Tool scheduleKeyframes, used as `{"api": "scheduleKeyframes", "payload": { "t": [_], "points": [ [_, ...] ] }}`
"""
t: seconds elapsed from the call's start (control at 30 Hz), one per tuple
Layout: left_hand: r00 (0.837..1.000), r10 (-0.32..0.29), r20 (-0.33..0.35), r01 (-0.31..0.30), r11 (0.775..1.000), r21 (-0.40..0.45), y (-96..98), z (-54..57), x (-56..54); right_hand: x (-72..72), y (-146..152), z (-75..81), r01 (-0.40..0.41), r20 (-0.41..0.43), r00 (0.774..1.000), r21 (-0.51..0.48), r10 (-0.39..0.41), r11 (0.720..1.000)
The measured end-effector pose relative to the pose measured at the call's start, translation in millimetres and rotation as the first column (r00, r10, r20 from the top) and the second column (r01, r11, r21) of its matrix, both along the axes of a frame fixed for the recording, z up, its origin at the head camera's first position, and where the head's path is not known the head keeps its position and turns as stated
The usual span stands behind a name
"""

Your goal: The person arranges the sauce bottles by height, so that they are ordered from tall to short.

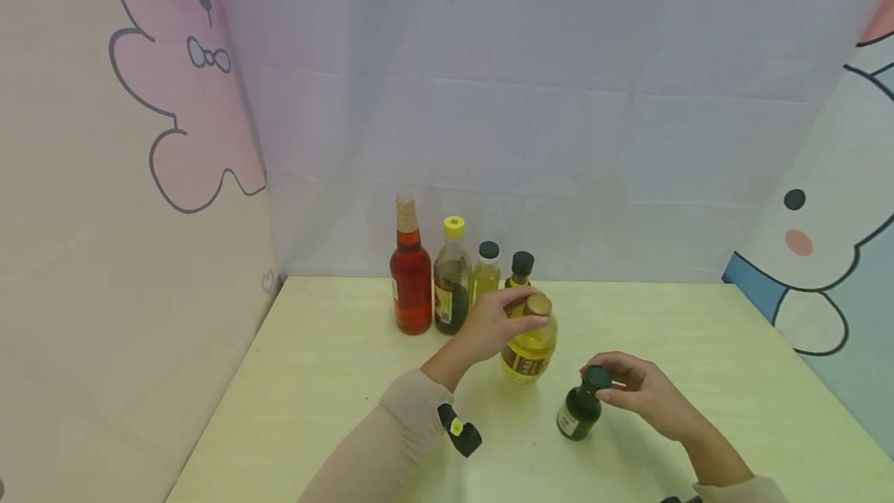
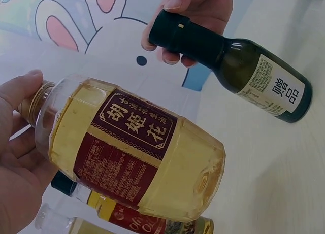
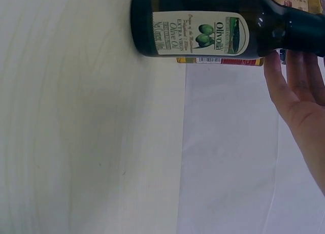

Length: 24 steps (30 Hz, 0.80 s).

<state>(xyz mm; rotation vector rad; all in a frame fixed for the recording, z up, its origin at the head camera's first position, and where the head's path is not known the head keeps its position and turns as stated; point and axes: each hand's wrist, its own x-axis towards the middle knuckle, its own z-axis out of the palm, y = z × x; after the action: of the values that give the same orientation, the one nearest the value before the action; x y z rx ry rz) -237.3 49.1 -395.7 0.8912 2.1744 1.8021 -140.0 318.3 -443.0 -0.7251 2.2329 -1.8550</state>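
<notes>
My left hand (image 1: 489, 328) holds a squat bottle of yellow oil (image 1: 532, 349) by its gold cap, thumb on one side and fingers on the other. A dark red label with Chinese characters (image 2: 134, 125) faces the left wrist camera. To the right and nearer, my right hand (image 1: 649, 397) pinches a small dark olive oil bottle (image 1: 580, 411) at its dark green cap and neck. Its white label (image 3: 205, 33) pictures green olives. Both bottles are tilted slightly in the head view; whether their bases touch the table cannot be told.
Behind my left hand stand a tall red bottle (image 1: 412, 286), a yellow-capped bottle of dark liquid (image 1: 450, 286), a slim bottle of pale yellow oil (image 1: 485, 278) and a dark-capped bottle (image 1: 521, 266), partly hidden. Cloth walls (image 1: 559, 138) border the pale table (image 1: 314, 410).
</notes>
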Motion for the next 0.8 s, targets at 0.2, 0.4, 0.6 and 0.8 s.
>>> {"api": "scheduleKeyframes", "payload": {
  "t": [0.2,0.4,0.6,0.8],
  "points": [
    [0.999,0.024,-0.037,-0.025,0.999,-0.023,16.6,-3.0,-3.8,-0.1,1.9,-0.7,-0.001,0.003,1.0,-0.001,0.001,1.0],
    [0.999,0.029,-0.022,-0.03,0.999,-0.038,28.7,-4.3,-5.2,1.0,0.4,-0.1,0.003,0.001,1.0,-0.004,-0.003,1.0],
    [0.998,0.021,-0.052,-0.024,0.998,-0.054,38.8,-3.2,-6.8,2.4,-0.8,0.4,-0.005,-0.003,1.0,-0.019,0.005,1.0],
    [0.998,0.043,-0.043,-0.045,0.997,-0.06,47.9,-2.8,-8.8,0.8,-2.7,0.6,-0.002,-0.02,1.0,-0.017,0.001,1.0]
  ]
}}
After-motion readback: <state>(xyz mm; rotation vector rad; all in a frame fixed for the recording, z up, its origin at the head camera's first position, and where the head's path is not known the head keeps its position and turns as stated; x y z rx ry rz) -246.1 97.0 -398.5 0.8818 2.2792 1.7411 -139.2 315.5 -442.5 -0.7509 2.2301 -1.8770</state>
